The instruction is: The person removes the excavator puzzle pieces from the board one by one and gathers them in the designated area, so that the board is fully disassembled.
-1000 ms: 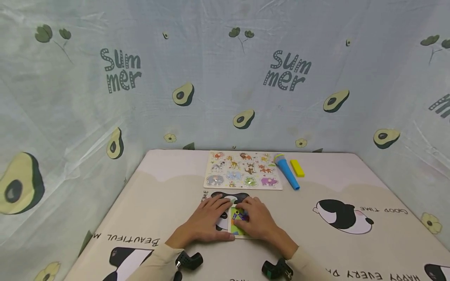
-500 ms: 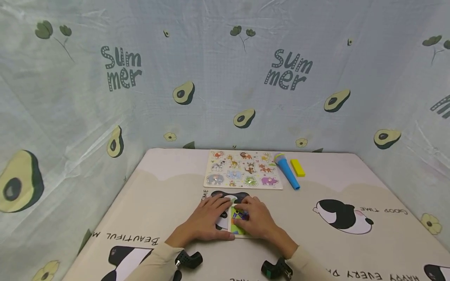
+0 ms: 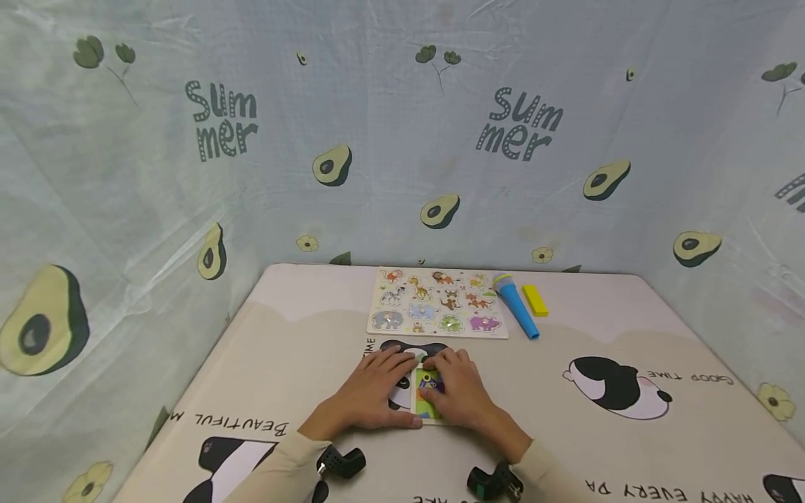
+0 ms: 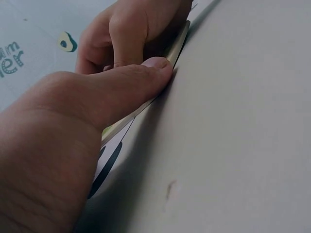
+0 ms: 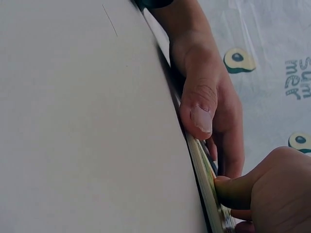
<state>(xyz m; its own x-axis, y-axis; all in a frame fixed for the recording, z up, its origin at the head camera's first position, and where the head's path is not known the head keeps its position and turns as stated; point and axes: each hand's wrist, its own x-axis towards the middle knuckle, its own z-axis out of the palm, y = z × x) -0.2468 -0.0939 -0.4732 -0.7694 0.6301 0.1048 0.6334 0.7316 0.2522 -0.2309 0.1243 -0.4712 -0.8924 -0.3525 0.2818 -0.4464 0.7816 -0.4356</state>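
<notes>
A small board with a bright green, orange and blue picture (image 3: 428, 412) lies flat on the table between my hands. My left hand (image 3: 371, 395) spans its left side, thumb along the near edge and fingers towards the far edge. In the left wrist view, that thumb (image 4: 141, 80) lies against the board's edge (image 4: 179, 46). My right hand (image 3: 464, 391) arches over the board's right side, thumb and fingers bent around a blue puzzle piece (image 3: 430, 381), mostly hidden under them. In the right wrist view, the right thumb (image 5: 235, 189) touches the board's face near its edge.
Farther back lies an animal puzzle board (image 3: 434, 304). Right of it are a blue toy microphone (image 3: 518, 311) and a yellow block (image 3: 535, 300). A printed cloth covers the table (image 3: 302, 342), and a patterned curtain (image 3: 377, 105) encloses it behind and at the sides.
Both hands stay at the board; the right thumb shifts very slightly over the blue piece. The head view drifts a little. Objects at the back keep their places.
</notes>
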